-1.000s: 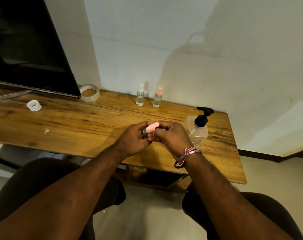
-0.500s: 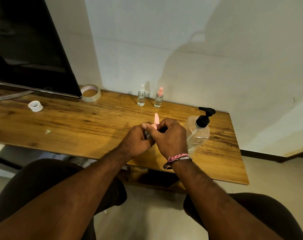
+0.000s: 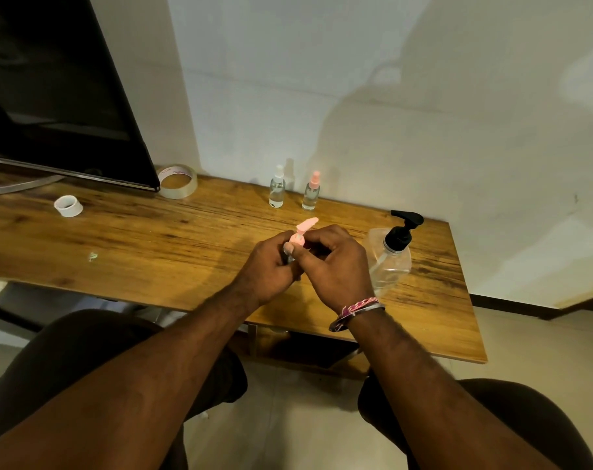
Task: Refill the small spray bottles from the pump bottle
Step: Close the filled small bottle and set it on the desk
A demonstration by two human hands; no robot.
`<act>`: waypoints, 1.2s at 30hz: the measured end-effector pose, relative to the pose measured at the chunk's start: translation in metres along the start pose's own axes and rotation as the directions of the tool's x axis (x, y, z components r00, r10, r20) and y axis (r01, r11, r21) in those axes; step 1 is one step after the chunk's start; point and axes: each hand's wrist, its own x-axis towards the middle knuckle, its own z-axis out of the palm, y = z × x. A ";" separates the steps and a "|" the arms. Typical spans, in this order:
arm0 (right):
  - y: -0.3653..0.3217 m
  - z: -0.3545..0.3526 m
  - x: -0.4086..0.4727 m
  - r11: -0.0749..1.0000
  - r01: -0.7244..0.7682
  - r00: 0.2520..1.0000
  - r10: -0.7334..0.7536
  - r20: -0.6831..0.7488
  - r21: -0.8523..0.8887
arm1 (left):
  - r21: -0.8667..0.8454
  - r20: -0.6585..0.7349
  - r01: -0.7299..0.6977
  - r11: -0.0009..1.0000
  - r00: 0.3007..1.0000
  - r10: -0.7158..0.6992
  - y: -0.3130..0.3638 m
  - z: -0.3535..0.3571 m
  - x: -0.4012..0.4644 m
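Over the counter's near edge: both hands meet above the wooden counter (image 3: 152, 252), clamped together on a small spray bottle with a pink sprayer top (image 3: 303, 228).
Left hand (image 3: 271, 266): wraps the bottle's body, probably to steady it while the top is worked.
Right hand (image 3: 335, 262): fingers curl in at the pink top's base, a grip that suits twisting it off or on.
Pump bottle: the clear plastic pump bottle with a black pump head (image 3: 391, 259) stands just beside the right hand, likely kept close for dispensing.
Waiting bottles: a small clear spray bottle with a white top (image 3: 277, 188) and a small clear spray bottle with a pink top (image 3: 311, 193) stand upright near the wall, well apart from the hands.
Hidden: the held bottle's body is almost wholly covered, so its fill level cannot be told.
Unclear: whether the top is threaded on or already loose; its tilted pink tip is blurred.
Cut off: the pump bottle's lower corner sits behind the right wrist.
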 end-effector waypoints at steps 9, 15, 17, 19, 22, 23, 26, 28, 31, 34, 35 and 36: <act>-0.002 0.020 -0.003 0.989 -0.133 0.978 0.141 -0.152 0.066 | -0.003 -0.001 0.036 0.999 0.999 -0.036 0.007 0.001 0.002; -0.004 0.008 -0.001 0.983 -0.034 0.999 0.035 -0.002 0.181 | -0.015 -0.008 0.014 1.000 1.000 -0.014 0.008 -0.001 0.001; -0.003 0.006 0.000 0.983 -0.038 0.999 0.041 -0.010 0.178 | -0.001 -0.019 0.017 1.000 1.000 -0.017 0.008 0.000 0.000; -0.003 0.007 0.000 0.982 -0.062 0.996 0.072 -0.052 0.181 | 0.011 -0.020 0.021 1.000 1.000 -0.021 0.008 0.001 0.000; -0.002 0.010 -0.001 0.977 -0.105 0.985 0.129 -0.119 0.186 | 0.028 -0.006 0.050 0.998 0.999 -0.050 0.011 0.005 -0.002; -0.002 0.010 -0.002 0.976 -0.117 0.983 0.141 -0.120 0.186 | 0.031 -0.004 0.049 0.998 0.999 -0.048 0.012 0.006 -0.002; -0.002 0.008 -0.002 0.982 -0.093 0.992 0.104 -0.066 0.162 | 0.009 -0.005 0.032 0.999 0.999 -0.032 0.014 0.006 -0.001; -0.002 0.005 -0.001 0.988 -0.044 0.998 0.049 -0.030 0.148 | -0.007 -0.012 0.037 0.999 0.999 -0.037 0.013 0.003 0.001; -0.001 0.003 0.001 0.991 -0.004 1.000 0.007 -0.019 0.136 | -0.004 -0.036 0.023 1.000 0.999 -0.023 0.009 0.001 0.003; 0.000 0.004 0.002 0.989 -0.028 0.998 0.035 -0.043 0.145 | -0.002 -0.044 0.019 1.000 0.999 -0.019 0.009 0.001 0.003; 0.000 0.005 0.003 0.988 -0.045 0.997 0.054 -0.058 0.149 | 0.002 -0.041 0.021 1.000 0.999 -0.021 0.009 0.001 0.003; 0.000 0.007 0.004 0.987 -0.066 0.995 0.077 -0.071 0.149 | 0.008 -0.034 0.025 1.000 0.999 -0.024 0.010 0.001 0.003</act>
